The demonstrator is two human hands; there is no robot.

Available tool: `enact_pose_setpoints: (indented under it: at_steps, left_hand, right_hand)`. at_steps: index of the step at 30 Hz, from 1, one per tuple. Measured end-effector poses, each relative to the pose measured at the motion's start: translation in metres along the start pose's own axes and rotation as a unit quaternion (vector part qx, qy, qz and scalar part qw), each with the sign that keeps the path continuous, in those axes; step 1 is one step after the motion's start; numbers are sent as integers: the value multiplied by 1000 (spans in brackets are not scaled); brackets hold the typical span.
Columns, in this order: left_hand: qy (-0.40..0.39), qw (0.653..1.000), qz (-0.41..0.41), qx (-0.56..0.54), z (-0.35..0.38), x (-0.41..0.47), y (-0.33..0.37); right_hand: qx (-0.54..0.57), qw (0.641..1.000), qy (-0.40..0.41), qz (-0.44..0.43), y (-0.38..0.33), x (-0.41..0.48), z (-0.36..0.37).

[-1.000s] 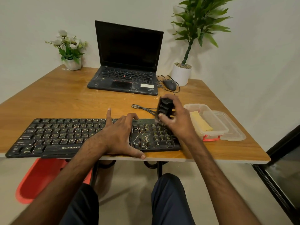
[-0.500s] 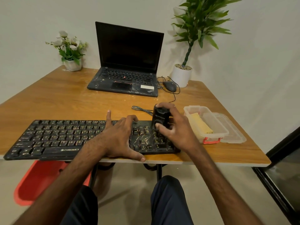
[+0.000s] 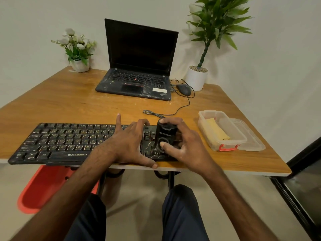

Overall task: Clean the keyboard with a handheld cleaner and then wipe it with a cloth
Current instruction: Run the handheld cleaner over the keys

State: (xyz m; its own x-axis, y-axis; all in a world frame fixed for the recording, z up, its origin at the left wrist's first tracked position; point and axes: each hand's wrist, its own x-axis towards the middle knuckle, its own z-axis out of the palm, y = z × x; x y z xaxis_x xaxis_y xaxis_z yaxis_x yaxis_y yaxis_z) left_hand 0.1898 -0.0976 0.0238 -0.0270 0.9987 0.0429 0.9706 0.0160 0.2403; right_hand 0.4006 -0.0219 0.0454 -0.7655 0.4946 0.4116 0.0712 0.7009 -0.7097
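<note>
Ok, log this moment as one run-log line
stage: cleaning | right hand: holds handheld cleaner on keyboard right end | left hand: flat on keys | cloth: in container, unused

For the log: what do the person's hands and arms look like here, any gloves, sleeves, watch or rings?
Both hands, left hand and right hand, are bare, with no gloves. Both forearms are uncovered as far as the frame shows, so no sleeves are visible. No watch, bracelet or ring shows on either wrist or on the visible fingers.
</note>
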Motion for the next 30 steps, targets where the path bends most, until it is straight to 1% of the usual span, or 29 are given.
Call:
enact_pose_setpoints:
  at_steps: [2,4,6,8,9,11,15,16,17,19,21,23,26,27,30]
  left_hand:
    - [1,1000,-2,2,0,0,0]
    - [-2,1000,-6,6,-1,0,0]
    - [-7,1000,-5,11,-1,0,1]
    - [-3,1000,-4,11,1,0,1]
    - [2,1000,-4,11,1,1,0]
    - [-1,1000,-8,11,1,1,0]
    - [-10,1000,-17,13,-1,0,1]
    - [-9,1000,-16,14,-2,0,1]
    - [-6,1000,-13,14,-2,-1,2]
    - [1,1000,-7,14,-1,-1,3]
    - [4,1000,-4,19,0,-1,3]
    - [2,1000,-7,19,2,0,1]
    - [0,1000,-10,14,2,0,0]
    - [1,1000,-8,13,2,-1,0]
    - [9,1000,2,6,3,-1,0]
  right_hand:
    - [-25,999,30,5,1,9,-4]
    - [-8,999,41,15,0,11,-4]
    - [35,999,22,19,-4,2,1]
    - [70,998,6,-4,-9,-13,7]
    - [80,997,2,-18,-10,-19,8]
    - [61,998,5,-27,-10,-22,7]
    - [-17,995,95,-6,-1,-16,0]
    - [-15,994,105,-3,-1,-15,0]
    - [3,995,96,-2,-3,-16,2]
    - [15,998,55,-35,-10,-23,11]
    - [-21,997,18,-77,-14,-28,19]
    - [-43,996,30,-70,-9,-23,15]
    - [-20,997,66,-20,-3,-16,6]
    - [-16,998,57,-25,-6,-17,9]
    - [-31,997,8,-73,-18,-22,24]
